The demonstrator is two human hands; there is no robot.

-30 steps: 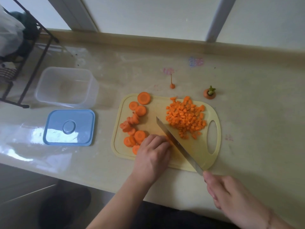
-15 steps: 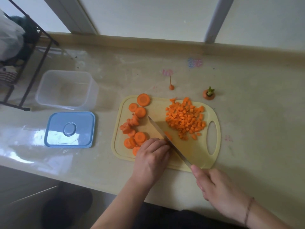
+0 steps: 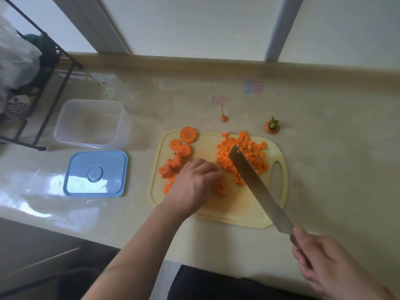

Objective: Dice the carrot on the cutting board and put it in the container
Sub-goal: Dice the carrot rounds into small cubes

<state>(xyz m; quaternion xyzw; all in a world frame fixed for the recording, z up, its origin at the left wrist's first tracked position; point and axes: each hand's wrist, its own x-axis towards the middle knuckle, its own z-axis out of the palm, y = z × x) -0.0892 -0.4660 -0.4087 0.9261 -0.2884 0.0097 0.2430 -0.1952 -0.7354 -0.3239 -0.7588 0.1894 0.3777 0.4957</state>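
Observation:
A pale yellow cutting board (image 3: 233,213) lies on the counter. Round carrot slices (image 3: 184,148) sit along its left side and a heap of diced carrot (image 3: 244,154) fills its right. My left hand (image 3: 194,185) curls its fingers over a small stack of carrot pieces (image 3: 220,188) near the board's middle. My right hand (image 3: 329,265) grips the handle of a long knife (image 3: 257,187), whose blade is raised and slants above the dice heap. The clear plastic container (image 3: 91,123) stands to the left of the board, with nothing in it.
The container's blue lid (image 3: 95,173) lies flat in front of it. A carrot top with green stub (image 3: 272,127) and a thin carrot tail (image 3: 223,118) lie behind the board. A black wire rack (image 3: 43,83) stands at the far left. A window ledge runs along the back.
The knife has lifted from beside my left hand and swung right, over the dice heap. My left hand moved slightly up the board, still holding carrot pieces.

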